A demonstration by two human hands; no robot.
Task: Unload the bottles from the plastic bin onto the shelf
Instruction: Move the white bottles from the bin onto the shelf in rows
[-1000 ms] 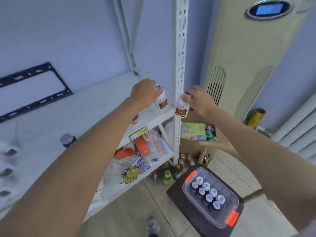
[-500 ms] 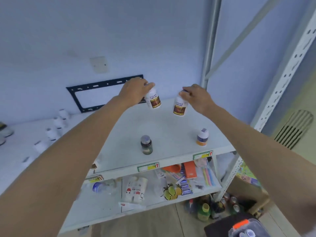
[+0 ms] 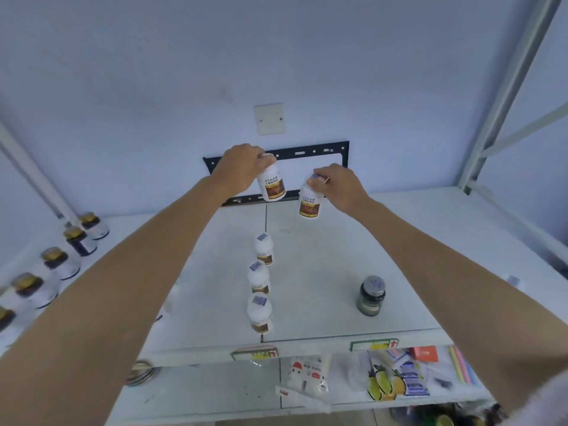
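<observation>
A bottle [image 3: 271,183] in each hand.

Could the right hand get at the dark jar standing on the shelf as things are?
Probably not yet: the right hand already grips a white bottle by its cap. The path down to the dark jar looks free, with bare shelf around it.

I can make out dark printed characters above the brown panel on the labels of both held white bottles [image 3: 271,186] [image 3: 310,202], but none sharp enough to read.
</observation>
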